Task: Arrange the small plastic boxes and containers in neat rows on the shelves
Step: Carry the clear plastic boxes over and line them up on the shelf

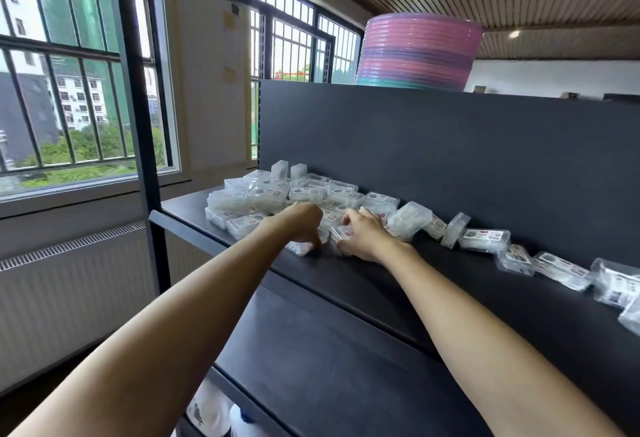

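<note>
Head view, items as I log them from my remote station:

1. Dark shelf (363,284), upper tier of a black-framed rack, backed by a dark panel (450,145).
2. Heap of small clear plastic boxes (263,194) with printed labels, piled loosely at the shelf's left end, some flat, a few standing on edge near the back.
3. Ragged line of the same boxes (485,239) trailing right along the foot of the back panel, tilted and leaning on one another, out to the frame's right edge.
4. Left hand (303,223), knuckles up, fingers curled down over one clear box (304,246) at the front edge of the heap; I read this as a grasp.
5. Right hand (362,234), just beside the left, fingers and thumb curled round a labelled box (341,232) at the heap's near side.
6. Stack of pink, purple and teal basins (419,52) atop the back panel.
7. Barred windows (69,72) at left, a white radiator (69,284) beneath.
8. White bottles (221,412) on a lower level, only partly visible.
</note>
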`<state>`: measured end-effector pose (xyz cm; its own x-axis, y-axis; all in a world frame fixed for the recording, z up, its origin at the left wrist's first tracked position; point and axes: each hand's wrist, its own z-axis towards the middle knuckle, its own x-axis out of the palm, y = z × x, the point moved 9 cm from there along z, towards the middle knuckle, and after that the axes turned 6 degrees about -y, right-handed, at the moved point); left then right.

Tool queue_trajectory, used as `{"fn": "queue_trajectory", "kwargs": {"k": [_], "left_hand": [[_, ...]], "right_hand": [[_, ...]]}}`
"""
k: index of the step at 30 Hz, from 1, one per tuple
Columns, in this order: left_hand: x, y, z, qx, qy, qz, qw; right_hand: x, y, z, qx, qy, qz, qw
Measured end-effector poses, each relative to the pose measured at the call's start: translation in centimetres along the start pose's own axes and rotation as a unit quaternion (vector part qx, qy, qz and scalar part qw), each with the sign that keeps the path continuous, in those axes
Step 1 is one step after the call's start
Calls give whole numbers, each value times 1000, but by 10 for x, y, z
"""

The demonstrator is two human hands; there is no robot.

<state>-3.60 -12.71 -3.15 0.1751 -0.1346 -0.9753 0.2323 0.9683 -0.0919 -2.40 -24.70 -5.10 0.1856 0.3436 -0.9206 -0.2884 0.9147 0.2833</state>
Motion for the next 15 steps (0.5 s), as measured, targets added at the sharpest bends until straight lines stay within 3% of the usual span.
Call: {"fn": "queue_trajectory", "kwargs": {"k": [15], "left_hand": [[3,-4,2,42,-19,-65,997]], "right_hand": [[-19,-11,-29,15,-22,22,999]]}}
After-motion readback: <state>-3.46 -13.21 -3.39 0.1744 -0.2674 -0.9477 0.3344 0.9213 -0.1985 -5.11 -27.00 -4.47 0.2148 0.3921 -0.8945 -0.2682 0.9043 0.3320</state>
